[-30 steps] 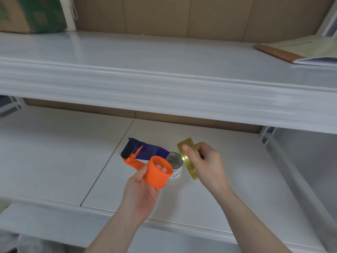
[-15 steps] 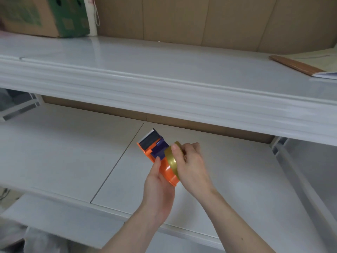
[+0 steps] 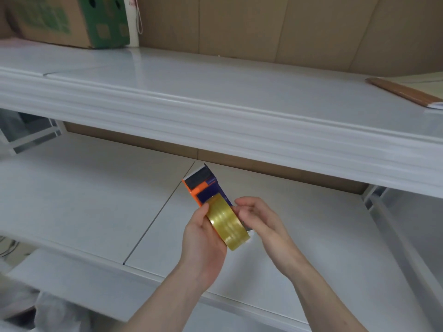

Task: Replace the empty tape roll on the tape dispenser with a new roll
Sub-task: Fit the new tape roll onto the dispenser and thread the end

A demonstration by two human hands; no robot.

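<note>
An orange and blue tape dispenser point(image 3: 203, 188) is held over the lower white shelf point(image 3: 96, 200), its cutter end pointing up and away from me. My left hand point(image 3: 203, 243) grips its lower body from the left, thumb along the orange side. A yellowish clear tape roll point(image 3: 227, 224) sits across the dispenser's hub area, its outer face toward me. My right hand point(image 3: 259, 221) touches the roll's right edge with its fingertips. The empty white core seen earlier is hidden behind the hands.
An upper white shelf point(image 3: 215, 97) juts out above the hands. A cardboard box with green print point(image 3: 72, 20) stands at its back left. A brown-edged booklet point(image 3: 405, 92) lies at its right. A shelf bracket point(image 3: 374, 200) is at the right.
My right hand brought the yellowish roll from beside the dispenser onto it. The dispenser turned so its cutter end points away. The view shifted right and the empty core went out of sight.
</note>
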